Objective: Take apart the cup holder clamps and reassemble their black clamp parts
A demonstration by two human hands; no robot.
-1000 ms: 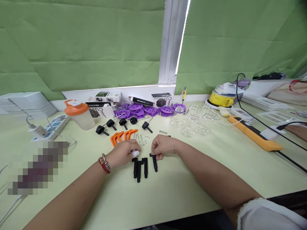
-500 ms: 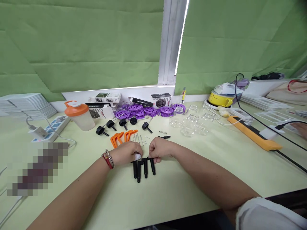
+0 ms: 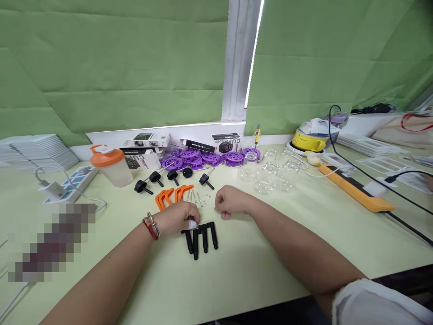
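Several black crank handles lie side by side on the table in front of me, their short arms turned away from me. My left hand is closed at the tops of the left ones, a white wrap on one finger. What its fingertips hold, if anything, is hidden. My right hand hovers apart from the handles, up and to the right, with fingers curled. I cannot make out anything in its grip. Thin metal screws and tiny nuts lie between and beyond the hands, beside orange angled parts.
Black knobs with stems, purple wheel-shaped parts and clear plastic cups spread along the back. A shaker bottle and white power strip stand left. An orange power strip with cables lies right.
My right hand has left the rightmost handle and moved up and right, now covering where a spring and another black piece lay. My left hand has stayed near the handles.
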